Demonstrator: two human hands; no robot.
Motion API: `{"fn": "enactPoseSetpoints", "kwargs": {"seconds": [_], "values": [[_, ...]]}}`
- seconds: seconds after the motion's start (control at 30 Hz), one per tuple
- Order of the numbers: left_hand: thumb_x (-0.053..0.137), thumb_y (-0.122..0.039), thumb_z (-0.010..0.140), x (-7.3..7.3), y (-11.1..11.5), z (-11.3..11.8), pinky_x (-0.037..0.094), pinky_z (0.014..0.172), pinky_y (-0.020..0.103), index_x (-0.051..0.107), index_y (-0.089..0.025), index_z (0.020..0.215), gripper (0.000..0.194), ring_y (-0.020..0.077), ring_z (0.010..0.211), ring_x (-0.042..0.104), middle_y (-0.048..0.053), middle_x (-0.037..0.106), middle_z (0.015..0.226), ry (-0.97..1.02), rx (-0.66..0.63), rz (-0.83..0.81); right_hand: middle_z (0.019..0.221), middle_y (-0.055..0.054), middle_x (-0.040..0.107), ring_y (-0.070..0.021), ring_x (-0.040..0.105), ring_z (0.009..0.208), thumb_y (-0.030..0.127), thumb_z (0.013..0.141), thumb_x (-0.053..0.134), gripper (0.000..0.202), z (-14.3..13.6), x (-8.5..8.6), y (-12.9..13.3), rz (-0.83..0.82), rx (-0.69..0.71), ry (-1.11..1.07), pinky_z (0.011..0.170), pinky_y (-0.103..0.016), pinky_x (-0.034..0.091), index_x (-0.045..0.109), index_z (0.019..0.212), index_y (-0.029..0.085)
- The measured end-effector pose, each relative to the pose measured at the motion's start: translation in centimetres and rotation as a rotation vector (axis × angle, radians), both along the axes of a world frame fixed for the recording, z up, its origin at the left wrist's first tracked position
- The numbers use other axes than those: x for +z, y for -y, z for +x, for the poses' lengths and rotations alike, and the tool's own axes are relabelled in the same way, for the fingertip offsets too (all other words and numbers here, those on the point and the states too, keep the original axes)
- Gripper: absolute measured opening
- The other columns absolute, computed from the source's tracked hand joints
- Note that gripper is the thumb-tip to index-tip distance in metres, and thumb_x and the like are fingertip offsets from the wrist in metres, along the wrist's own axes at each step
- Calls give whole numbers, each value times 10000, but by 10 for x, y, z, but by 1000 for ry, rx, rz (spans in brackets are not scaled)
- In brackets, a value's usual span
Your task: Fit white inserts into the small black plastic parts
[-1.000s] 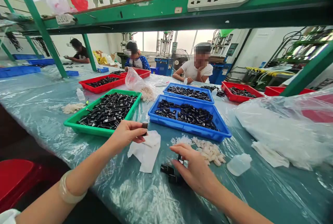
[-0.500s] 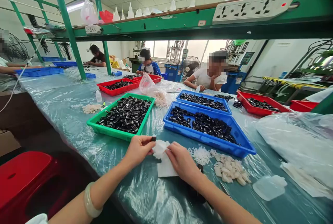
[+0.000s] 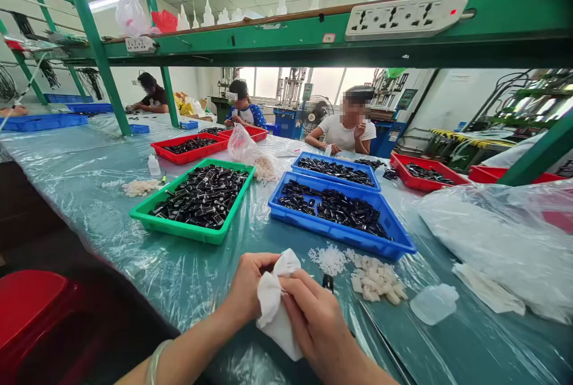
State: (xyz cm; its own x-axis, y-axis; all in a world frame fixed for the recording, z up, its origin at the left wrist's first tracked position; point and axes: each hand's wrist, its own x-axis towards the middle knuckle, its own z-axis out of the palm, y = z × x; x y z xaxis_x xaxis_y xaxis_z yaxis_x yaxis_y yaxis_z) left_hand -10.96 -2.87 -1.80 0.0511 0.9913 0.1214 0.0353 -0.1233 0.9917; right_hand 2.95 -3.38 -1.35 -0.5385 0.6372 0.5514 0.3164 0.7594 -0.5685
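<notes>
Both my hands meet over the near part of the table, around a crumpled white wipe [image 3: 274, 307]. My right hand [image 3: 320, 316] pinches the wipe with thumb and fingers. My left hand [image 3: 245, 285] is closed against the wipe's far side, its fingertips covered. The small black part it held half a second ago is now hidden by the wipe. Just beyond my right hand lies another black part [image 3: 328, 282]. To the right, a long thin metal tool [image 3: 382, 337], perhaps tweezers, points away from me.
Ahead stand a green tray [image 3: 179, 231] and a blue tray [image 3: 322, 231], heaped with black parts. Right of my hands are white bits [image 3: 329, 259], cream-coloured pieces [image 3: 378, 279] and a translucent bottle [image 3: 434, 304]. A green shelf beam [image 3: 268, 51] crosses overhead; co-workers sit opposite.
My hands have come closer together and nearer to me, and the wipe is now bunched between them. The black part at my left fingertips has gone from sight. The view has turned slightly right.
</notes>
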Motion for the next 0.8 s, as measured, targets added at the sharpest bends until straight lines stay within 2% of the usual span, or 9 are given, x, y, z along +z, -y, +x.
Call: {"fn": "enactPoseSetpoints", "kwargs": {"seconds": [0.13,0.2,0.37,0.53,0.63,0.8], "values": [[475,-251,736,-3,8,10,322,517,203,656,-113,714,229,107,571,414,2,548,618,-73,-19,28,738,-27,527,-149,499,664,206,899,368,180,23,13,-5,-130,-154,-64,596,-254,386,531,824,193],[461,-212,735,-7,9,13,292,501,201,642,-120,676,212,98,553,384,-9,522,590,-172,-13,84,741,-26,511,-153,487,676,212,895,383,190,25,19,-9,-201,-189,-66,604,-260,373,541,790,190],[444,-107,668,-16,12,18,232,490,208,463,-146,501,172,75,506,282,-47,361,498,-304,32,191,773,-23,518,-157,503,740,225,832,509,149,20,21,-10,-378,-111,-74,676,-267,373,631,753,189],[425,-113,705,-15,15,18,242,506,207,371,-159,505,212,69,506,296,-47,369,517,-336,-32,268,712,-9,487,-140,486,681,301,793,570,201,27,15,-11,-569,-62,-198,616,-249,362,672,678,172],[431,-138,737,-12,16,20,248,511,209,370,-157,505,241,69,509,303,-43,373,518,-338,-62,292,701,-5,488,-134,471,674,353,768,600,223,33,13,-12,-673,-39,-284,609,-246,358,684,677,167],[483,-175,761,-7,19,24,283,522,203,462,-140,518,246,75,527,336,-34,405,521,-279,-127,271,700,2,500,-111,462,621,415,726,634,262,41,8,-9,-882,4,-420,541,-227,354,646,662,161]]}}
